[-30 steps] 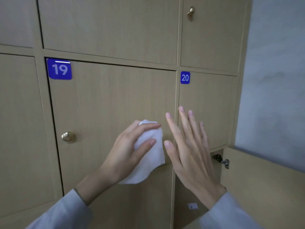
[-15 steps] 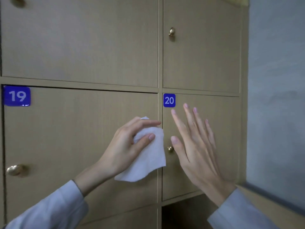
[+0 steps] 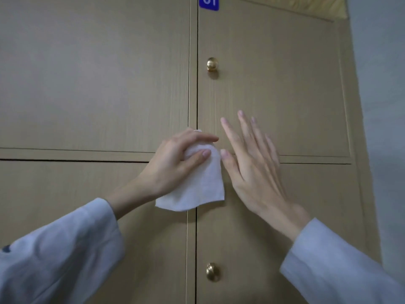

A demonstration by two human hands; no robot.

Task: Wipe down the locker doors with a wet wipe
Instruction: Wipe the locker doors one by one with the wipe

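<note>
Four locker doors [image 3: 274, 84], two knobs [image 3: 212, 63]; left hand [image 3: 173, 165] pinches one wipe [image 3: 201, 183], right hand [image 3: 252, 167] splayed flat.

A blue number tag [image 3: 208, 3] on the upper right locker door [image 3: 274, 84] reads "01".

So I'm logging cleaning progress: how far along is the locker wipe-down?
Done: cannot tell; no door shows wet streaks. In hand: the left hand grips the white wet wipe, which hangs in front of the seam between doors, while the right hand is open, its fingers straight, over the upper right door. Left: judging by this, that door and the lower right door.
</note>
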